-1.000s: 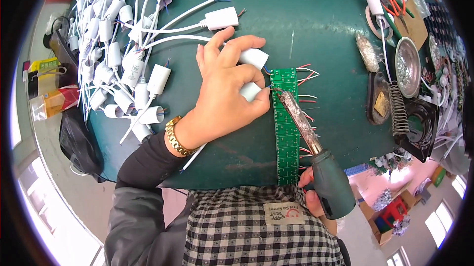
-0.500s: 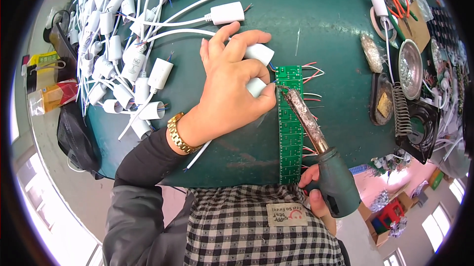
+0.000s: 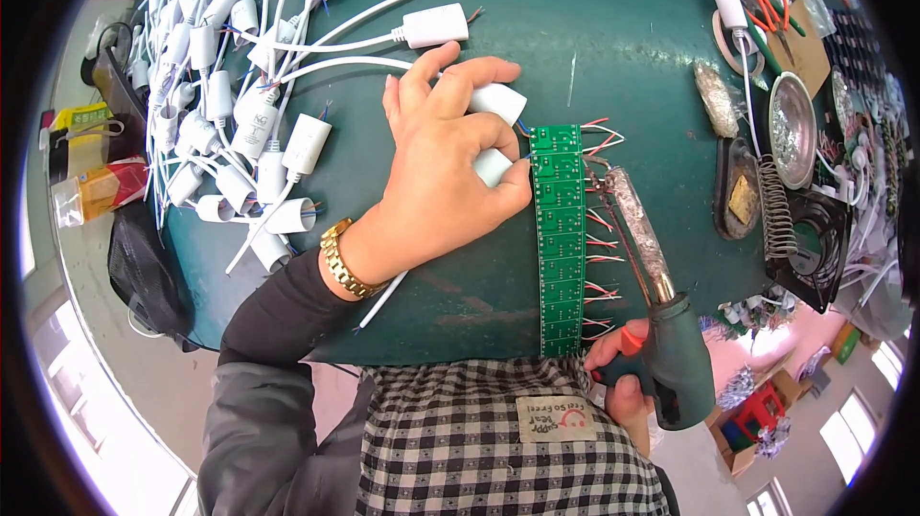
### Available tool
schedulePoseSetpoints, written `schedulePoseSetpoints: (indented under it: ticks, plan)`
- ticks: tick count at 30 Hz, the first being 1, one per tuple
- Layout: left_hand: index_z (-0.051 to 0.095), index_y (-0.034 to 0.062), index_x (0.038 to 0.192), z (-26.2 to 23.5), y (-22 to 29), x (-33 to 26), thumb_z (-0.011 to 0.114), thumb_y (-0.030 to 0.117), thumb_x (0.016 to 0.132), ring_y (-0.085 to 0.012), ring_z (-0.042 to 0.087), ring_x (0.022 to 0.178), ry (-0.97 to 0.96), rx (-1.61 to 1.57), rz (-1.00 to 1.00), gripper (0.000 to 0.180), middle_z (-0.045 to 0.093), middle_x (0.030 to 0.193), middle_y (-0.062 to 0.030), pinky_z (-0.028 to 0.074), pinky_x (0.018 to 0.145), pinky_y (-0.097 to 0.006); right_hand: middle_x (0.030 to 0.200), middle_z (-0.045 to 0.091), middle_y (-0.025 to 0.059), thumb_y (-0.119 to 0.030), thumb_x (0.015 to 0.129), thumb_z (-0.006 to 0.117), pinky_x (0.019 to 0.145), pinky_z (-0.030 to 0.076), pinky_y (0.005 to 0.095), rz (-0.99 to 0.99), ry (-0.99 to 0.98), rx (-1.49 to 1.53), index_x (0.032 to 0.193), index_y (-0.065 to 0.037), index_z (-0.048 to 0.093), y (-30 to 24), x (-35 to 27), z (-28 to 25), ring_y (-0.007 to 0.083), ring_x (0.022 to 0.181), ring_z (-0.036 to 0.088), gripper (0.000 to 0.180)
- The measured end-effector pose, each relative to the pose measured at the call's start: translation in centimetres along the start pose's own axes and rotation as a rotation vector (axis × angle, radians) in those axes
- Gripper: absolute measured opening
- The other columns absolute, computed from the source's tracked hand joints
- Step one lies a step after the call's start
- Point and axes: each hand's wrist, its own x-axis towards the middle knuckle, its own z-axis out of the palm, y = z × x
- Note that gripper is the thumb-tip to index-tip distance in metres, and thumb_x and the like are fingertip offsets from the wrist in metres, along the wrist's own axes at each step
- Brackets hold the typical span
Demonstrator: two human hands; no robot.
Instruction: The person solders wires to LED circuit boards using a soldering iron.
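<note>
Long green printed circuit-board strip point(image 3: 561, 262) lies on the dark green table point(image 3: 479, 305), toward 3 o'clock from centre. Left hand point(image 3: 441, 161), at the strip's 10 o'clock, has its grip pinched on a white plastic cylindrical socket point(image 3: 494, 167), close to the board's edge. Second white socket point(image 3: 500, 101) sits against its fingers; whether held, cannot tell. Right hand point(image 3: 628, 408), at the strip's 5 o'clock, partly hidden, grip wrapped round a dark-handled soldering iron point(image 3: 673, 320); metal tip near the strip's 1 o'clock edge. Heap of white corded sockets point(image 3: 218, 94) at 10.

Smooth plastic sockets point(image 3: 498, 102), rough metallic soldering-iron barrel point(image 3: 638, 221), shiny metal wristband point(image 3: 335, 255), cloth apron point(image 3: 441, 425)
</note>
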Motion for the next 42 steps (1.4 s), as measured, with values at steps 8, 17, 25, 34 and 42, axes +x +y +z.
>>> schedulePoseSetpoints:
  ticks: [8, 17, 25, 34, 42]
  plan:
    - [0.06, 0.0094, 0.06, 0.0, -0.1, -0.1, 0.074, 0.011, 0.061, -0.0408, 0.031, 0.128, -0.001, 0.017, 0.008, 0.014, 0.052, 0.123, -0.0037, 0.02, 0.098, -0.067, 0.075, 0.053, 0.0107, -0.042, 0.083, 0.067, 0.05, 0.046, 0.0317, -0.051, 0.103, 0.085, 0.122, -0.005, 0.037, -0.4, 1.0, 0.9, 0.0217, 0.059, 0.054, 0.062]
    - [0.06, 0.0095, 0.06, 0.2, -0.2, 0.1, 0.074, 0.012, 0.062, -0.0411, 0.031, 0.128, -0.005, 0.002, 0.026, 0.014, 0.052, 0.123, -0.0049, 0.019, 0.1, -0.064, 0.071, 0.054, 0.0106, -0.042, 0.084, 0.067, 0.053, 0.047, 0.0327, -0.14, 0.151, 0.195, 0.121, -0.004, 0.037, 0.4, 0.9, 0.4, 0.0218, 0.057, 0.055, 0.061]
    - [0.06, 0.0094, 0.068, 0.0, -0.4, 0.0, 0.07, 0.011, 0.066, -0.0421, 0.031, 0.127, -0.034, 0.007, 0.057, 0.01, 0.05, 0.126, -0.0071, 0.019, 0.099, -0.062, 0.072, 0.054, 0.0116, -0.042, 0.085, 0.066, 0.052, 0.047, 0.0315, -0.217, 0.137, 0.218, 0.121, -0.004, 0.037, 0.5, 1.5, 0.6, 0.0221, 0.057, 0.056, 0.06]
    - [0.059, 0.0091, 0.083, -1.0, -0.2, 0.1, 0.061, 0.007, 0.079, -0.0444, 0.023, 0.13, -0.187, 0.013, 0.076, 0.004, 0.04, 0.137, -0.0111, 0.015, 0.099, -0.066, 0.073, 0.054, 0.0112, -0.039, 0.083, 0.067, 0.053, 0.049, 0.0333, -0.083, 0.09, 0.109, 0.118, -0.002, 0.039, -0.2, 1.4, 0.8, 0.0225, 0.058, 0.056, 0.058]
    - [0.054, 0.0065, 0.084, -0.9, 0.4, 0.5, 0.059, 0.007, 0.081, -0.049, 0.018, 0.132, -0.272, 0.102, 0.071, 0.006, 0.035, 0.141, -0.0136, 0.015, 0.096, -0.074, 0.081, 0.06, 0.0061, -0.022, 0.08, 0.067, 0.067, 0.046, 0.0277, 0.105, -0.076, 0.036, 0.097, -0.002, 0.059, -2.2, 1.6, 1.0, 0.0145, 0.073, 0.058, 0.027]
